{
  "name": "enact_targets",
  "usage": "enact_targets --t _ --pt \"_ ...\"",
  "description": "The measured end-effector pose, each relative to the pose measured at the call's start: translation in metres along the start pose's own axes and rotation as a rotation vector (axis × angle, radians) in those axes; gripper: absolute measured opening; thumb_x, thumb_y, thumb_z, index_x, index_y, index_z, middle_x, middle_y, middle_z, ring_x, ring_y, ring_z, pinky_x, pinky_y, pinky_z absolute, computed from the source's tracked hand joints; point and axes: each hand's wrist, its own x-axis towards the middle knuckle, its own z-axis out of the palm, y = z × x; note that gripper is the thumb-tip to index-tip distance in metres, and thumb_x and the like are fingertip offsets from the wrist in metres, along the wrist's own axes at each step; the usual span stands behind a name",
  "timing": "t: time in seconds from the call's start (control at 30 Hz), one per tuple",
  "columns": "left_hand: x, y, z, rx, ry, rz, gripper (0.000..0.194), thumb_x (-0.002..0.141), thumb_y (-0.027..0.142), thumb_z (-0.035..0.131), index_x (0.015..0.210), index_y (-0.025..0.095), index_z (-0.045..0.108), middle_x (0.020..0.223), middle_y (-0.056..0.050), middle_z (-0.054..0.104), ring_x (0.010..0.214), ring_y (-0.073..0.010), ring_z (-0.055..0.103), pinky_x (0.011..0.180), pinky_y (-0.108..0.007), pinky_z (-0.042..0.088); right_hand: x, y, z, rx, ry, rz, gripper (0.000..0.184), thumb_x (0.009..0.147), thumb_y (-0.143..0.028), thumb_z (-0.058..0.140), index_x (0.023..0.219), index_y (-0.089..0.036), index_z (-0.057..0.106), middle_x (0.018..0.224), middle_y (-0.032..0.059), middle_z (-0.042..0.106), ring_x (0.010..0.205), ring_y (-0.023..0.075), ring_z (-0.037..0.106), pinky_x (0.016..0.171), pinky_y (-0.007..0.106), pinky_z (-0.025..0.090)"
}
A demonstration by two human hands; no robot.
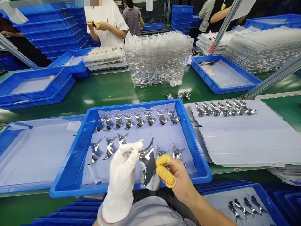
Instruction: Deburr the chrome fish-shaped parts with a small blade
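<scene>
Currently the left hand, gloved, and the right hand are clenched on a curved chrome piece between them, long axis toward 12 o'clock, above the blue tray

White-gloved left hand raised upright, bare right hand pinching with yellow-cotted fingertips

We can't see all of the curved mirror-chrome piece, since the white-gloved left hand covers part of it. The blue tray at lower right runs off the frame, and the small dark item in a co-worker's hands is too small for us to tell
</scene>
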Motion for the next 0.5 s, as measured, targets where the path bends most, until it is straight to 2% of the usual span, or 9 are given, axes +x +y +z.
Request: enact_targets --t 0.1,0.2,0.4,0.5 --pt "0.002 0.003 -0.006 -0.054 -0.024 0.114 0.012 0.086 0.035 0.083 0.094 0.027 0.079 0.098 0.000 0.082 0.112 -0.0232 0.073 0.105 -0.037 0.057 0.001 0.003 -0.005 -0.029 -0.012 -0.015 0.043 0.087 -0.060 0.077 0.076 -0.020 0.063 0.062 -0.0065 0.041 0.054 0.0096 0.027 0.049 0.024 0.024" --pt "0.001 0.004 -0.010 -0.037 -0.087 0.271 0.010 0.088 0.026 0.080 0.097 0.030 0.079 0.096 0.003 0.081 0.102 -0.0183 0.073 0.115 -0.041 0.049 0.004 0.006 -0.006 -0.068 -0.020 -0.031 0.044 0.089 -0.061 0.075 0.075 -0.021 0.062 0.061 -0.0066 0.039 0.054 0.0102 0.027 0.050 0.024 0.024" --pt "-0.001 0.006 -0.016 0.021 -0.190 0.433 0.019 0.090 0.020 0.077 0.105 0.031 0.078 0.095 0.003 0.080 0.094 -0.0189 0.072 0.114 -0.048 0.047 0.008 0.004 -0.008 -0.214 -0.023 -0.142 0.043 0.093 -0.058 0.069 0.073 -0.021 0.062 0.064 -0.0044 0.046 0.058 0.0123 0.034 0.055 0.027 0.031" --pt "0.000 0.007 -0.017 0.018 -0.213 0.466 0.022 0.091 0.018 0.076 0.108 0.032 0.078 0.097 0.004 0.080 0.095 -0.0173 0.071 0.116 -0.045 0.046 0.007 0.002 -0.007 -0.285 -0.016 -0.214 0.040 0.096 -0.051 0.067 0.070 -0.021 0.061 0.065 -0.0031 0.048 0.060 0.0135 0.037 0.058 0.028 0.034"
